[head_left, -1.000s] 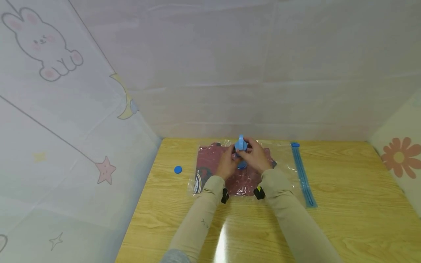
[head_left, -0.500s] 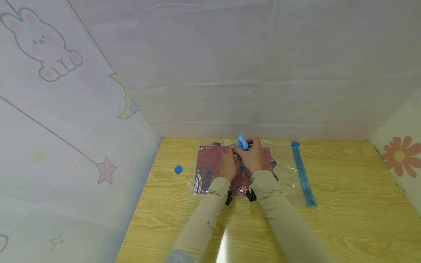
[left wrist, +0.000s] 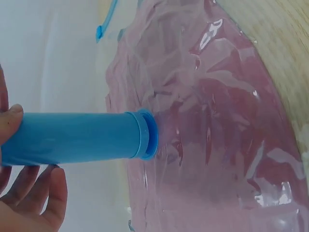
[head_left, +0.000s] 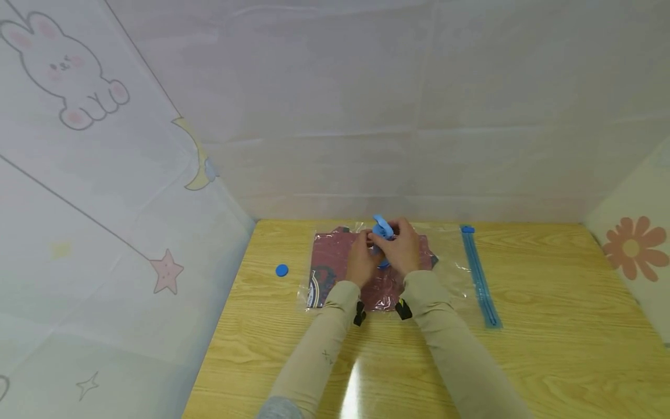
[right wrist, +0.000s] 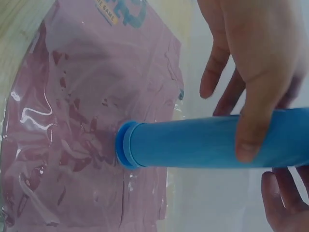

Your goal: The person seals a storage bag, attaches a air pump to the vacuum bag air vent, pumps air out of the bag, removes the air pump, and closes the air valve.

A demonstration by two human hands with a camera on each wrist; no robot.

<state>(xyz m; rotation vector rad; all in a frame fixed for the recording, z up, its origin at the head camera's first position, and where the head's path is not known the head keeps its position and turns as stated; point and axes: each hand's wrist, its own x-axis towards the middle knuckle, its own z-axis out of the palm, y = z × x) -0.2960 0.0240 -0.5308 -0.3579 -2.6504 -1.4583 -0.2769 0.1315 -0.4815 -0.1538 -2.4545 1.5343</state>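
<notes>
A blue hand pump (left wrist: 77,137) with a lighter blue handle (head_left: 382,224) stands upright, its lower end at the round blue valve (right wrist: 124,145) of a transparent storage bag (head_left: 451,250). Folded maroon fabric (head_left: 330,253) with a printed design lies flat inside the bag. My left hand (head_left: 362,259) holds the pump barrel from the left, thumb across its side in the right wrist view. From the other side, my right hand (head_left: 404,249) grips the barrel near its top, just under the handle. Part of the pump is hidden behind the hands.
A round blue cap (head_left: 281,270) lies on the wooden table (head_left: 246,337), left of the bag. Along the bag's right end runs a blue zip strip (head_left: 480,279) with a slider (head_left: 468,230). A white curtain wall (head_left: 335,174) rises behind the table.
The pump's handle has turned and now points up and to the left. My right hand has shifted left and wrapped closer around the pump, covering more of the valve.
</notes>
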